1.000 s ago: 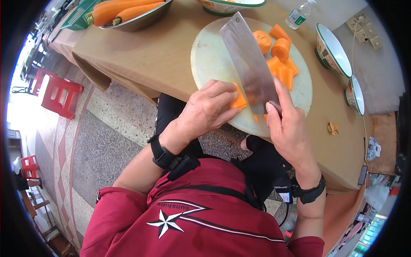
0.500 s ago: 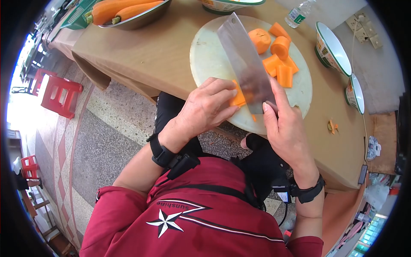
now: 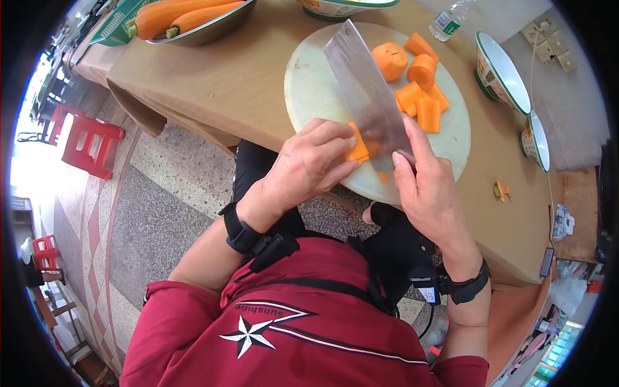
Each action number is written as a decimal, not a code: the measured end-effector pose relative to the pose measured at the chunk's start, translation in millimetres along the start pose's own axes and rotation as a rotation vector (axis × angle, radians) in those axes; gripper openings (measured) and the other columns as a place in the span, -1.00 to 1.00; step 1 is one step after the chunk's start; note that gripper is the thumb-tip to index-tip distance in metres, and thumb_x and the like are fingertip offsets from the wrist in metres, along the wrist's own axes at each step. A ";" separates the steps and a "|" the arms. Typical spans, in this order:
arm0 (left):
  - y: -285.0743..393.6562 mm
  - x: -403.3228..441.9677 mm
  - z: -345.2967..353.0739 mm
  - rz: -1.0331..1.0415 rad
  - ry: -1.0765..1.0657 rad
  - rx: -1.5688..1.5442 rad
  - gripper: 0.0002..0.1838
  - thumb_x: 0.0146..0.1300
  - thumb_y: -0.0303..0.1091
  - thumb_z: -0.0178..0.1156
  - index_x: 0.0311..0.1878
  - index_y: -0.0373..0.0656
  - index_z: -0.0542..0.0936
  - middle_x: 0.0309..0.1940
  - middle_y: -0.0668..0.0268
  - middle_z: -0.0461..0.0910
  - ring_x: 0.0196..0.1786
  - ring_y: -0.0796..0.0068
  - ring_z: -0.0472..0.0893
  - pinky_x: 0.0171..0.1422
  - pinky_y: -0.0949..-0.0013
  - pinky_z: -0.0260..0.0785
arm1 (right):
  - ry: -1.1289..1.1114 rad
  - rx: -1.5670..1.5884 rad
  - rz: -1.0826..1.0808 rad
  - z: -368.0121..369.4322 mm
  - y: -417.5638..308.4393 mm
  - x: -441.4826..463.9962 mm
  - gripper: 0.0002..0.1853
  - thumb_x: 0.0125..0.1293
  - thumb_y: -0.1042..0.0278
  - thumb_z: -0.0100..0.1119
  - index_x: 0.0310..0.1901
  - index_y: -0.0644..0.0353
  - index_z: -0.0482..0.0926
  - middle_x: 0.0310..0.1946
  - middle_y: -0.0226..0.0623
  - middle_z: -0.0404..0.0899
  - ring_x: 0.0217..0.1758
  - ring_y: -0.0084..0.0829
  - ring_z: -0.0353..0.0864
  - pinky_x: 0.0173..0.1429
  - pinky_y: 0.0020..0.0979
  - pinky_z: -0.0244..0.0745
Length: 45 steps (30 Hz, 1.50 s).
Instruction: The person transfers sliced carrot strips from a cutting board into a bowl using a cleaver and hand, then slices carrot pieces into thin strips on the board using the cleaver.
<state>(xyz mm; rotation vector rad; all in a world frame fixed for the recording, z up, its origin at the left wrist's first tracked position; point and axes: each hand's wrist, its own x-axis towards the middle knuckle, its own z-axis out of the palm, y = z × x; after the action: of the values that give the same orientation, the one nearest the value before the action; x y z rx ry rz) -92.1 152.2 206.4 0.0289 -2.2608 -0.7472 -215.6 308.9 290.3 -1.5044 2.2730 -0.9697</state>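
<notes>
My right hand (image 3: 422,184) grips a cleaver (image 3: 367,84), its fingers closed at the near end of the broad blade; the handle is hidden in the palm. The blade stands over a round white cutting board (image 3: 309,84). Just left of it, my left hand (image 3: 313,158) has its bent fingers closed on a piece of carrot (image 3: 356,147), partly hidden by the fingers. A small carrot sliver (image 3: 382,177) lies by the blade's near end. Right of the blade, several cut carrot chunks (image 3: 428,115) and a thicker carrot end (image 3: 389,61) rest on the board.
A metal bowl (image 3: 209,33) of whole carrots stands at the far left beside a green basket (image 3: 119,24). Enamel bowls (image 3: 503,71) and a plastic bottle (image 3: 447,22) line the far and right sides. Scraps (image 3: 500,190) lie right of the board. Red stools (image 3: 93,145) stand on the floor.
The cleaver and my right hand have shifted very slightly to the left. My left hand keeps its hold on the carrot piece, and the other chunks lie as before.
</notes>
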 end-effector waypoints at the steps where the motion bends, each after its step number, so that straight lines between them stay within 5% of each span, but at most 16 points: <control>1: 0.0 0.0 -0.2 -0.001 -0.003 -0.003 -0.72 0.04 -0.44 0.43 -0.18 -0.27 0.63 -0.07 0.17 0.61 -0.07 0.17 0.61 0.01 0.22 0.51 | 0.000 0.000 0.000 -0.8 -1.3 1.0 -0.50 0.40 0.52 -0.04 0.36 0.31 0.26 -0.65 -0.09 0.40 -0.62 -0.36 0.46 -0.42 -0.31 0.37; 9: -1.4 0.0 -1.3 -0.008 -0.021 -0.023 -0.74 0.04 -0.46 0.42 -0.18 -0.27 0.63 -0.05 0.17 0.60 -0.06 0.16 0.61 0.02 0.22 0.51 | -0.034 -0.062 0.014 3.9 -13.2 20.0 -0.52 0.39 0.45 -0.02 0.33 0.33 0.28 -0.45 0.18 0.54 -0.36 0.12 0.60 -0.25 -0.10 0.44; 25: -2.6 -2.5 1.5 0.030 0.018 -0.032 -0.70 0.02 -0.46 0.44 -0.15 -0.30 0.63 -0.07 0.16 0.60 -0.07 0.16 0.61 0.02 0.22 0.51 | 0.141 -0.087 -0.041 31.5 10.1 63.5 -0.47 0.33 0.44 -0.04 0.34 0.33 0.22 -0.50 0.23 0.55 -0.36 0.23 0.58 -0.24 0.12 0.41; 40: 0.5 -1.5 1.4 0.009 0.026 -0.006 -0.71 0.03 -0.45 0.43 -0.16 -0.28 0.64 -0.09 0.18 0.60 -0.08 0.17 0.61 0.01 0.24 0.51 | 0.063 0.017 0.057 -4.0 -2.1 -4.1 -0.51 0.40 0.46 -0.03 0.34 0.29 0.26 -0.38 0.17 0.59 -0.29 0.11 0.65 -0.23 -0.12 0.49; 42: 0.2 -1.8 1.3 0.000 0.017 0.003 -0.71 0.03 -0.45 0.43 -0.16 -0.28 0.64 -0.08 0.18 0.60 -0.08 0.18 0.61 0.01 0.24 0.51 | 0.076 0.054 0.030 -1.3 -2.9 -6.5 -0.49 0.43 0.47 -0.02 0.39 0.27 0.23 -0.61 -0.31 0.45 -0.54 -0.52 0.47 -0.37 -0.42 0.40; 45: -0.7 -2.2 2.1 0.009 0.026 -0.004 -0.71 0.03 -0.45 0.43 -0.15 -0.28 0.64 -0.08 0.19 0.60 -0.07 0.18 0.60 0.01 0.24 0.51 | 0.055 0.084 0.017 1.6 -2.0 -8.4 -0.49 0.43 0.49 -0.03 0.40 0.28 0.23 -0.59 -0.31 0.43 -0.53 -0.54 0.45 -0.37 -0.44 0.39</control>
<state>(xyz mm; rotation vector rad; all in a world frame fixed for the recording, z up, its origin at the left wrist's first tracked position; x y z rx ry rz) -92.0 153.2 203.5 0.0266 -2.2333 -0.7430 -209.6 315.3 289.2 -1.4388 2.2482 -1.1006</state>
